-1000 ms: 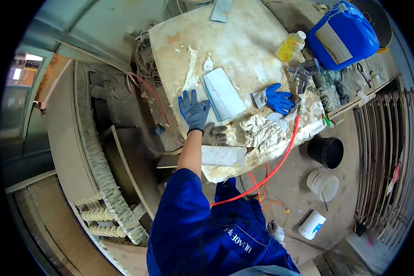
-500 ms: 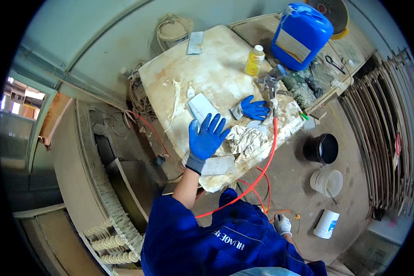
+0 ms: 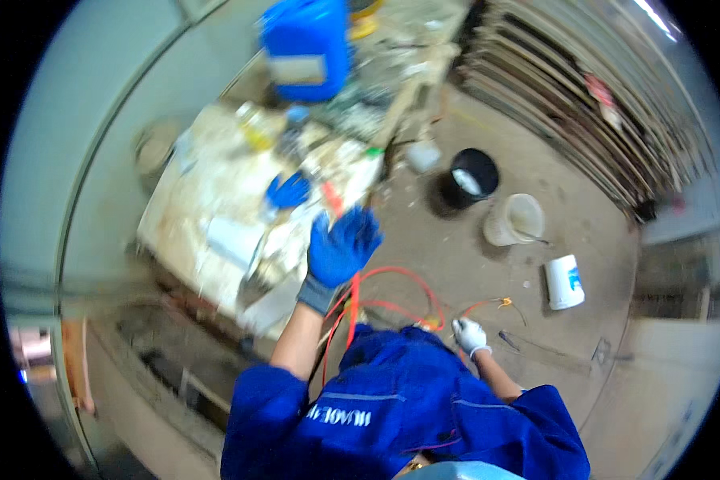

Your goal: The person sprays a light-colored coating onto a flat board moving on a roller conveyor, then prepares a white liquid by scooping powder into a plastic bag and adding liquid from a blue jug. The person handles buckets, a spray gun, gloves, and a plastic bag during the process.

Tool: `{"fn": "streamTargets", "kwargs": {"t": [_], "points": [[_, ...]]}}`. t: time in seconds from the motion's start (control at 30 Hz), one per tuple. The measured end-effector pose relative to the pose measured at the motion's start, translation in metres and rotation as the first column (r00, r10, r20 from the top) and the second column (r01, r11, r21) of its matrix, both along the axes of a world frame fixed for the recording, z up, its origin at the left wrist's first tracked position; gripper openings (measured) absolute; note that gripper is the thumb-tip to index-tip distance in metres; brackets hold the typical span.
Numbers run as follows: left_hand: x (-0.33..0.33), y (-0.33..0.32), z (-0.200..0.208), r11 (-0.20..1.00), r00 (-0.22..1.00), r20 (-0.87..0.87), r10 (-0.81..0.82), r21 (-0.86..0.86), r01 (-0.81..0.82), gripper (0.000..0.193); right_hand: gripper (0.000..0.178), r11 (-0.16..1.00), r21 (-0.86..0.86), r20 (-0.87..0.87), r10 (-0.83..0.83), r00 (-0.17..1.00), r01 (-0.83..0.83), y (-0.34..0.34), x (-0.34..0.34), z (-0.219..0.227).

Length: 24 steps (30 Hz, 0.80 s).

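My left hand [image 3: 342, 250], in a blue-coated glove with a grey cuff, is raised in front of the table's near right edge. Its fingers are apart and hold nothing. The red hose [image 3: 394, 270] runs behind and below it. My right hand [image 3: 472, 337], in a white glove, hangs low over the floor at my right side. Its fingers look curled in; whatever they may hold is too small to make out. A loose blue glove [image 3: 288, 192] lies on the stained table [image 3: 186, 214], near a blurred spray gun [image 3: 293, 146] and a pale flat box [image 3: 236, 242].
A blue jerrycan [image 3: 306, 48] and a yellow bottle [image 3: 254, 128] stand toward the far side. On the floor at right are a black bucket [image 3: 474, 174], a white bucket [image 3: 514, 220] and a tipped white tub [image 3: 565, 282]. Stacked racks [image 3: 568, 88] line the far right.
The view has swung to the right, so the table now sits further left. My left hand has moved off the tabletop toward its right edge. My right hand shows more fully.
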<state>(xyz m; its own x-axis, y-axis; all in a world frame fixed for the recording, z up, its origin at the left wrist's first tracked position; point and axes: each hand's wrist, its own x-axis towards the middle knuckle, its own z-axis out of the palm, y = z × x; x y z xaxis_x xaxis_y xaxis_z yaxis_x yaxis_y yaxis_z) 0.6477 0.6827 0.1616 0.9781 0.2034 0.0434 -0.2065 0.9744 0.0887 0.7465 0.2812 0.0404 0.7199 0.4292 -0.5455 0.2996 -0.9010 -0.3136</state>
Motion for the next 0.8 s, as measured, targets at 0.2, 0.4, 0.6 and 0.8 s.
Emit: {"fn": "streamTargets", "kwargs": {"t": [0.2, 0.4, 0.6, 0.8], "points": [[0.058, -0.129, -0.037, 0.968, 0.959, -0.135, -0.251, -0.031, 0.249, 0.060, 0.045, 0.966, -0.080, -0.088, -0.253, 0.963, 0.246, -0.164, 0.005, -0.042], [0.158, -0.234, -0.021, 0.905, 0.896, -0.143, -0.420, 0.005, 0.425, 0.058, 0.044, 0.894, -0.144, -0.060, -0.437, 0.898, 0.425, -0.288, -0.008, -0.090], [0.229, -0.274, -0.048, 0.846, 0.857, -0.106, -0.503, 0.139, 0.514, 0.051, 0.044, 0.704, -0.048, -0.129, -0.708, 0.694, 0.709, -0.375, -0.036, -0.135], [0.263, -0.220, -0.105, 0.848, 0.826, -0.420, -0.376, 0.202, 0.490, 0.048, 0.046, 0.510, -0.550, -0.055, -0.813, 0.580, 0.662, -0.360, -0.096, -0.063]]}}
